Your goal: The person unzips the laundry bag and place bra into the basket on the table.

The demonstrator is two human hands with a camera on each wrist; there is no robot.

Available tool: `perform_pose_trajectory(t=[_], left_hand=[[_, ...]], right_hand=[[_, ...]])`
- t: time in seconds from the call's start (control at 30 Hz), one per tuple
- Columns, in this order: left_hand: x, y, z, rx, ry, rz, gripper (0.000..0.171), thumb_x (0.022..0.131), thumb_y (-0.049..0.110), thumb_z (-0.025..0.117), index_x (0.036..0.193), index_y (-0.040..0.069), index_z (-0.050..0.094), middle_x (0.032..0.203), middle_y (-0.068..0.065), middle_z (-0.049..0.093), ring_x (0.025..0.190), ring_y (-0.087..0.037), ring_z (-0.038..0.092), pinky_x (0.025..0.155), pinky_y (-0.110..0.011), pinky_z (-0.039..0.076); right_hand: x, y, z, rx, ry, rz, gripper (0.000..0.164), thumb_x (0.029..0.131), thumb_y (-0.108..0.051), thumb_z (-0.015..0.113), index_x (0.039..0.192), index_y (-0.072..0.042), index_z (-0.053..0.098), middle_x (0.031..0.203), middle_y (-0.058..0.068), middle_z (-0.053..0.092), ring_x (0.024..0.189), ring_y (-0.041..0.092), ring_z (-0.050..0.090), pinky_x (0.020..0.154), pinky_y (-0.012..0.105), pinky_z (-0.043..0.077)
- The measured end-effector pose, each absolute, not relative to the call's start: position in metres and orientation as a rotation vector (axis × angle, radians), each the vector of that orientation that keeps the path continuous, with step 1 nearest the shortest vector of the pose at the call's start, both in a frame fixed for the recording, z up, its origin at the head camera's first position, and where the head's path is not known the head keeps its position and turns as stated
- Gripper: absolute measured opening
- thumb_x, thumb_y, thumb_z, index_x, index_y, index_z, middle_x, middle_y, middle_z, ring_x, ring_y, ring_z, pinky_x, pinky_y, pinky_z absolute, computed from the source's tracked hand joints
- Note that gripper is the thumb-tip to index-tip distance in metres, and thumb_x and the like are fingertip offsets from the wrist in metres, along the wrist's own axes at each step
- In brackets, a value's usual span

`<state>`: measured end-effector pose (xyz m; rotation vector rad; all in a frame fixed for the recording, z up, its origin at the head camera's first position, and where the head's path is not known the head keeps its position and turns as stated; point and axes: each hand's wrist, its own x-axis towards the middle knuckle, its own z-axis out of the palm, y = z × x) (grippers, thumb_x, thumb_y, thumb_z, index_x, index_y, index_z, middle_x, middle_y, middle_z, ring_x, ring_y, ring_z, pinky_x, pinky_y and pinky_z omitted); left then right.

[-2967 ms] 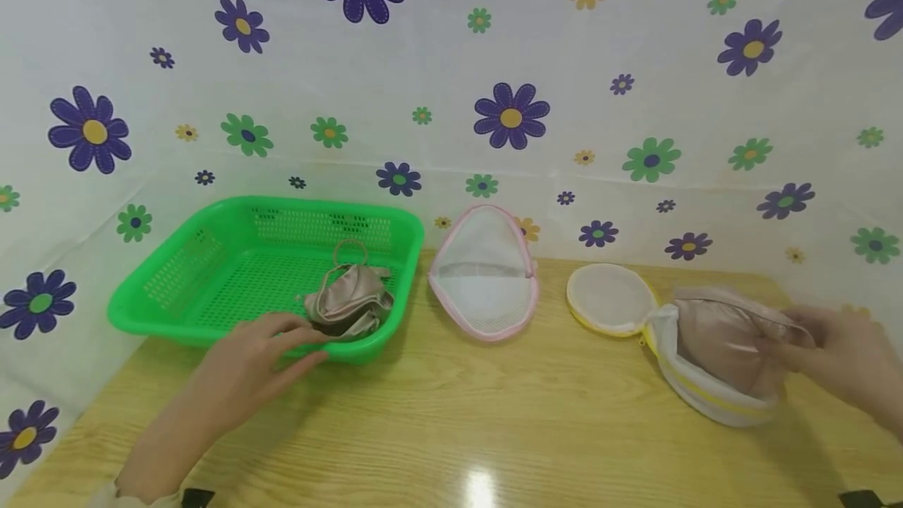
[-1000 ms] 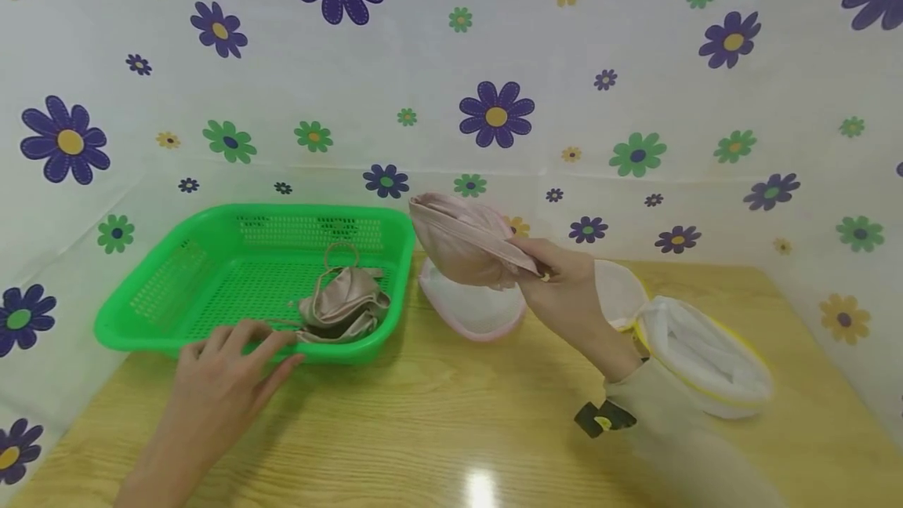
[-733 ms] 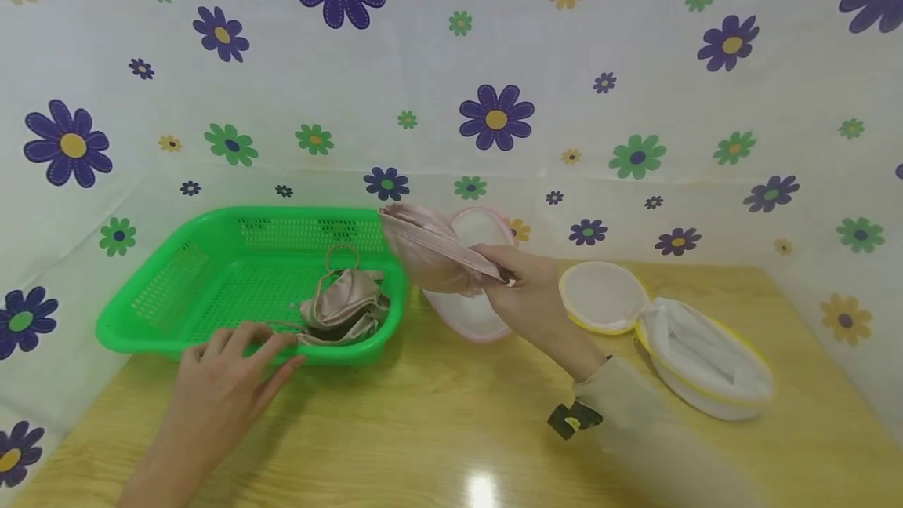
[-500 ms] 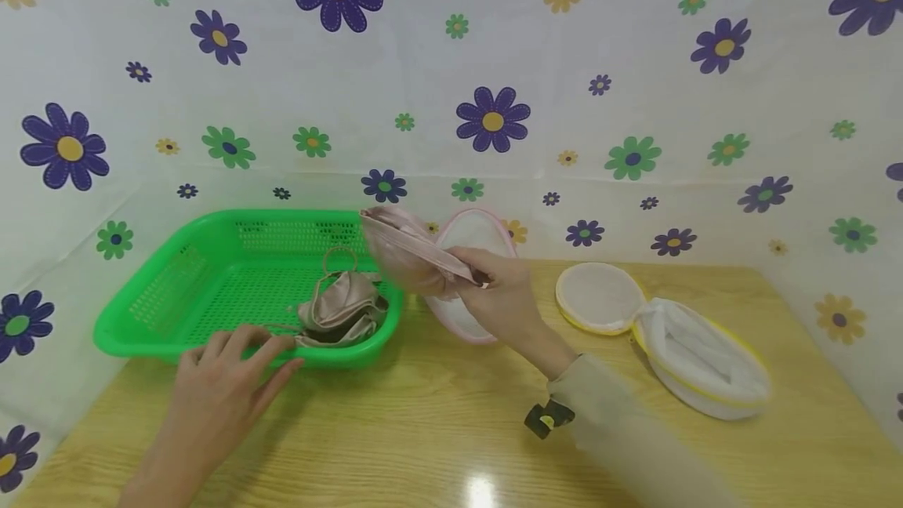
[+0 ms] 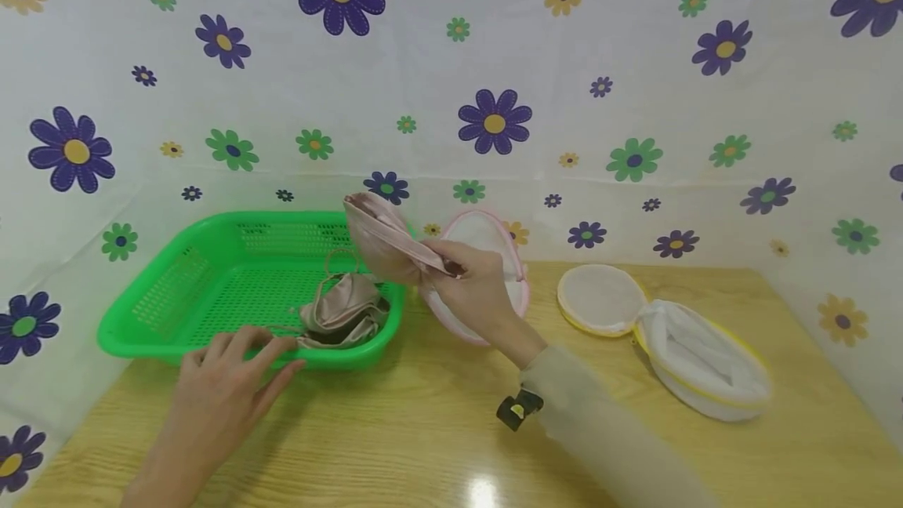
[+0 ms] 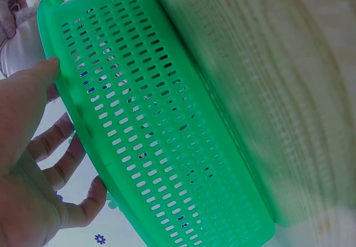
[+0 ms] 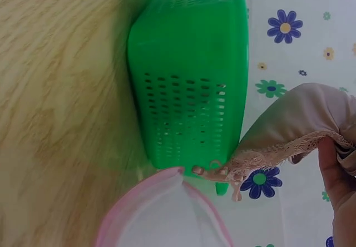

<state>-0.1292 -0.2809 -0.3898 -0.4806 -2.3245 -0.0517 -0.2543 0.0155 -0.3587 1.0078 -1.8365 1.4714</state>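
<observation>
My right hand point(image 5: 469, 284) grips a mauve satin bra point(image 5: 384, 245) by its edge and holds it in the air by the right end of the green basket point(image 5: 141, 345). Lace trim on this bra point(image 7: 311, 113) hangs down in the right wrist view. My left hand point(image 5: 222, 382) holds the basket's front rim, fingers over the edge and thumb outside; the left wrist view shows the thumb point(image 6: 41, 74) against the rim. Inside the basket's right end lies a crumpled satin garment point(image 5: 344, 308) with thin straps, probably another bra.
An open white mesh laundry bag with pink trim point(image 5: 518, 300) stands behind my right hand. Further right lies a yellow-trimmed mesh bag point(image 5: 705, 359), its round lid point(image 5: 602, 299) folded back on the wooden table point(image 5: 564, 414). A flowered cloth point(image 5: 423, 61) hangs behind.
My right hand has lifted the bra from the yellow-trimmed bag and carried it left, past the pink-trimmed bag, to the basket. My left hand stays at the basket rim.
</observation>
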Motion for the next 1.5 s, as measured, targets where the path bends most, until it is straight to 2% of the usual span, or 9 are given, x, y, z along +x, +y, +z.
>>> perform_pose_trajectory(t=[0.37, 0.67, 0.8, 1.03, 1.1, 1.27, 1.4, 1.5], left_hand=[[-0.129, -0.279, -0.391, -0.472, -2.32, -0.061, 0.065, 0.105, 0.066, 0.024, 0.104, 0.021, 0.071, 0.097, -0.009, 0.067, 0.083, -0.04, 0.066, 0.061, -0.058, 0.049], [-0.129, -0.28, -0.391, -0.48, -2.341, -0.068, 0.068, 0.104, 0.066, 0.021, 0.106, 0.021, 0.072, 0.099, -0.01, 0.067, 0.085, -0.042, 0.066, 0.062, -0.06, 0.05], [-0.129, -0.28, -0.391, -0.482, -2.342, -0.077, 0.068, 0.104, 0.067, 0.022, 0.107, 0.022, 0.073, 0.1, -0.01, 0.067, 0.086, -0.041, 0.066, 0.062, -0.06, 0.05], [-0.129, -0.28, -0.39, -0.481, -2.348, -0.084, 0.068, 0.104, 0.067, 0.022, 0.107, 0.021, 0.072, 0.1, -0.01, 0.068, 0.086, -0.042, 0.066, 0.063, -0.06, 0.05], [-0.129, -0.28, -0.39, -0.481, -2.348, -0.083, 0.069, 0.104, 0.067, 0.022, 0.106, 0.021, 0.072, 0.099, -0.01, 0.068, 0.086, -0.042, 0.066, 0.062, -0.06, 0.05], [-0.129, -0.281, -0.39, -0.482, -2.358, -0.085, 0.069, 0.104, 0.067, 0.021, 0.107, 0.021, 0.072, 0.1, -0.01, 0.067, 0.086, -0.043, 0.066, 0.063, -0.062, 0.051], [-0.129, -0.28, -0.391, -0.483, -2.358, -0.091, 0.069, 0.103, 0.068, 0.022, 0.107, 0.021, 0.072, 0.1, -0.011, 0.068, 0.086, -0.042, 0.067, 0.063, -0.062, 0.051], [-0.129, -0.281, -0.39, -0.47, -2.356, -0.095, 0.069, 0.103, 0.069, 0.022, 0.107, 0.021, 0.072, 0.1, -0.01, 0.068, 0.086, -0.042, 0.067, 0.063, -0.061, 0.05]], right_hand=[[-0.249, -0.009, -0.345, 1.01, -1.819, 1.577, 0.021, 0.086, 0.009, 0.071, 0.106, 0.005, 0.077, 0.094, 0.018, 0.078, 0.075, 0.008, 0.065, 0.068, 0.019, 0.055], [-0.247, -0.03, -0.339, 1.023, -1.787, 1.69, 0.025, 0.086, 0.01, 0.071, 0.111, 0.007, 0.075, 0.105, 0.022, 0.077, 0.088, 0.022, 0.074, 0.079, 0.023, 0.06], [-0.25, -0.034, -0.339, 1.068, -1.819, 1.56, 0.023, 0.086, 0.009, 0.071, 0.108, 0.005, 0.077, 0.101, 0.019, 0.078, 0.079, 0.024, 0.071, 0.074, 0.019, 0.057], [-0.257, -0.036, -0.351, 1.085, -2.104, 1.329, 0.022, 0.086, 0.006, 0.074, 0.107, -0.001, 0.079, 0.103, 0.013, 0.079, 0.085, 0.019, 0.071, 0.077, 0.012, 0.051], [-0.259, -0.037, -0.355, 1.079, -2.158, 1.276, 0.022, 0.087, 0.005, 0.074, 0.107, -0.002, 0.079, 0.102, 0.011, 0.079, 0.08, 0.017, 0.067, 0.074, 0.012, 0.048], [-0.263, -0.039, -0.363, 1.049, -2.218, 1.178, 0.015, 0.089, 0.001, 0.074, 0.103, -0.003, 0.078, 0.088, 0.008, 0.074, 0.073, 0.015, 0.055, 0.065, 0.015, 0.038], [-0.264, -0.043, -0.364, 1.005, -2.278, 1.109, 0.017, 0.088, -0.001, 0.075, 0.105, -0.003, 0.071, 0.09, 0.008, 0.067, 0.079, 0.016, 0.057, 0.068, 0.016, 0.042], [-0.261, -0.045, -0.362, 1.006, -2.318, 1.052, 0.017, 0.088, -0.001, 0.075, 0.1, -0.004, 0.064, 0.093, 0.008, 0.062, 0.083, 0.017, 0.057, 0.07, 0.018, 0.046]])
